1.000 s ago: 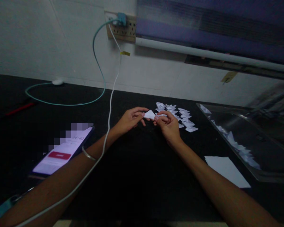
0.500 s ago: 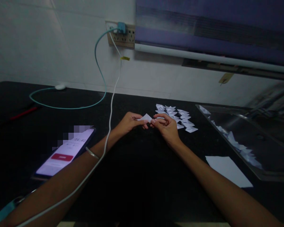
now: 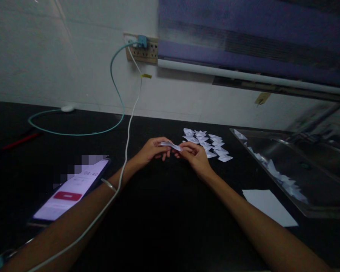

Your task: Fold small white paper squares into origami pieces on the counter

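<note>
Between my two hands is a small folded piece of white paper, held a little above the dark countertop. My left hand grips its left end with the fingers closed. At the other end, my right hand pinches the paper between thumb and fingers. Just beyond my right hand lie several folded white paper boats in rows. A stack of flat white paper sheets rests to the right of my right forearm.
More folded papers line the left edge of the metal sink. A lit phone lies by my left forearm. A white cable runs down from the wall socket across that forearm. A teal cable loops behind.
The folded paper has turned from showing a pointed triangular face to a thin, nearly edge-on strip. Both hands still hold it. The camera view has shifted slightly.
</note>
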Action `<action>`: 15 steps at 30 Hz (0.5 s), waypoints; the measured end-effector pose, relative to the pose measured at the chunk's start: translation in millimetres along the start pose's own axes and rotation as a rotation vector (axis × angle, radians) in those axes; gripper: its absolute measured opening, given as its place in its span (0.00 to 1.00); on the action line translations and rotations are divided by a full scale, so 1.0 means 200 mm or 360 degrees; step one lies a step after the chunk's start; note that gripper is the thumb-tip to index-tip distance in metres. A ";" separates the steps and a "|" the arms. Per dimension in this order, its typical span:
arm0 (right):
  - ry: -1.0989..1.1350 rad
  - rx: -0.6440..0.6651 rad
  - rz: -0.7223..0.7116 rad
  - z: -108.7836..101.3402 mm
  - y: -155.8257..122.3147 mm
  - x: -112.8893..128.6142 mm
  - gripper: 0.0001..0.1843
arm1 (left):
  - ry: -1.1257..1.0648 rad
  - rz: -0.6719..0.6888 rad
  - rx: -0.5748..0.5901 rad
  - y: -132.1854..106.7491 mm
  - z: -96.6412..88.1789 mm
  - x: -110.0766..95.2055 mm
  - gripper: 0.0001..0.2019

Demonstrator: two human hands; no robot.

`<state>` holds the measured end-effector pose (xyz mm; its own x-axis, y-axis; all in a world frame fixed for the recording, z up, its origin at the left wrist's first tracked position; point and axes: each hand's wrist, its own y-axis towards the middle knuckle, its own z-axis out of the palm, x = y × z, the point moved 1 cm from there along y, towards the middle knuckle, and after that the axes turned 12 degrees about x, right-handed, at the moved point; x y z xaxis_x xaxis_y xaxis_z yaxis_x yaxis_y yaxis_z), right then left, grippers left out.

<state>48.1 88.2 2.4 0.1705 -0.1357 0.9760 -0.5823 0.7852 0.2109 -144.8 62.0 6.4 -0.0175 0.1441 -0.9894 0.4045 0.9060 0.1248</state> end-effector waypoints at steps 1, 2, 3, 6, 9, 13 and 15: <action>-0.0034 0.0012 0.0004 0.00 0.00 0.01 0.10 | 0.0004 -0.0026 -0.0011 0.00 0.00 0.00 0.10; -0.0061 0.0021 0.0008 0.00 0.00 0.01 0.09 | 0.0011 -0.0052 -0.0027 0.00 0.00 0.00 0.10; -0.0079 0.0028 0.0011 0.00 -0.01 0.02 0.08 | 0.0020 -0.0075 -0.0045 0.00 0.00 -0.01 0.09; -0.0110 0.0073 0.0028 0.00 -0.01 0.02 0.07 | 0.0033 -0.0131 -0.0115 0.00 0.00 -0.02 0.10; -0.0138 0.0140 0.0024 0.01 -0.01 0.02 0.07 | 0.0021 -0.0145 -0.0157 -0.01 0.00 -0.02 0.12; -0.0191 0.0256 0.0006 0.02 -0.01 0.02 0.08 | 0.0031 -0.0126 -0.0195 -0.01 -0.01 -0.02 0.12; -0.0251 0.0288 0.0000 0.02 -0.01 0.01 0.07 | 0.0037 -0.0132 -0.0193 -0.01 -0.01 -0.01 0.13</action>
<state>46.7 83.9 3.5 0.0525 -0.2397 0.9694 -0.7175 0.6661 0.2036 -147.3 61.1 8.6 -0.0682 0.0748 -0.9949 0.2875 0.9563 0.0522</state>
